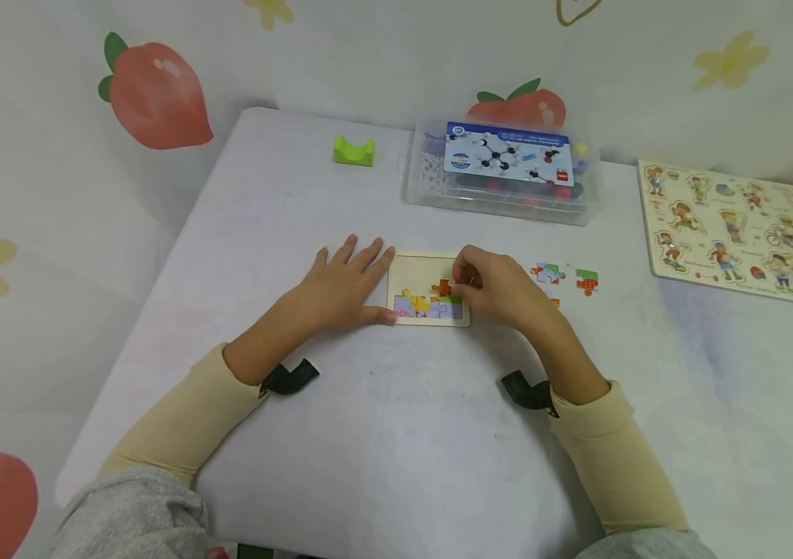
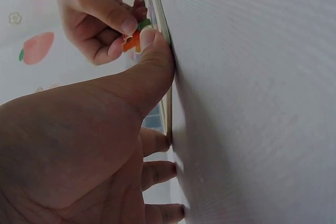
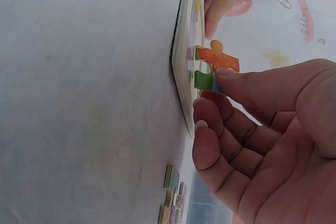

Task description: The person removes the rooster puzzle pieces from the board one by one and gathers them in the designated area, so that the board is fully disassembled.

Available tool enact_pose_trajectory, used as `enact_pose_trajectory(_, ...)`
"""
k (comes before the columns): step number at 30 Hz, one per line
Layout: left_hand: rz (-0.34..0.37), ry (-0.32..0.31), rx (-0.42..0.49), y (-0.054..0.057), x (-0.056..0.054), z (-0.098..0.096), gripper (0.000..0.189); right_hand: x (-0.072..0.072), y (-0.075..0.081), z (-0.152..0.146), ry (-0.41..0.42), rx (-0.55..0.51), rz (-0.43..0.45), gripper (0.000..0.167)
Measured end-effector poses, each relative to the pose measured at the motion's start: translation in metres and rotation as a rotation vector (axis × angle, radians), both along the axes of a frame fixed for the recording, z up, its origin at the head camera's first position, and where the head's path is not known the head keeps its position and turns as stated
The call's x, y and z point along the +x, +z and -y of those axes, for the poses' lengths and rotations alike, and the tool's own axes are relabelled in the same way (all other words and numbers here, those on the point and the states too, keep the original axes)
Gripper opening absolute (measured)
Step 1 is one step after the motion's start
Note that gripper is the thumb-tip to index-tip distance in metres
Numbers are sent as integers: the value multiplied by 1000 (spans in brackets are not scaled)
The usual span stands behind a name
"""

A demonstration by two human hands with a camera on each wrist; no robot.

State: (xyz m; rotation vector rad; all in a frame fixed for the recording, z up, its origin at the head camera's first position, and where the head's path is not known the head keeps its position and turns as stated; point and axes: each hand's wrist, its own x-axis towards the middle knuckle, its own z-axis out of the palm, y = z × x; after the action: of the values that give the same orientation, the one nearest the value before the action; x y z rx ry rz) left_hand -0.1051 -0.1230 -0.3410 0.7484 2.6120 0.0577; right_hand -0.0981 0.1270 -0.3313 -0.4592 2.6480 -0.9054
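A small wooden jigsaw tray (image 1: 419, 270) lies on the table between my hands, its lower part filled with purple and yellow pieces (image 1: 422, 306). My left hand (image 1: 335, 293) lies with fingers spread at the tray's left side, the thumb on its lower left corner. In the left wrist view, the thumb (image 2: 156, 61) touches the tray's edge. Over the tray's right half, my right hand (image 1: 501, 289) pinches an orange and green jigsaw piece (image 3: 223, 59) between thumb and fingers. That piece is tilted just above the tray. Whether it touches the pieces below is unclear.
Loose jigsaw pieces (image 1: 587, 282) lie right of my right hand, one partly covered by it. Behind are a green curved block (image 1: 353, 153) and a clear plastic box (image 1: 494, 205) with a molecule card. A wooden figure puzzle board (image 1: 704, 250) lies far right.
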Motion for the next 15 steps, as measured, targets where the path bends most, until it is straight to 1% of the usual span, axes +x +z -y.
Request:
enact_pose_trajectory(7,-8,-6,1,1,1,1,103,0,2,-2,-5,-12,-11,13)
enact_pose_trajectory(15,-2,-4,0,0,1,0,103,0,7,-10,-20,-42,5,11)
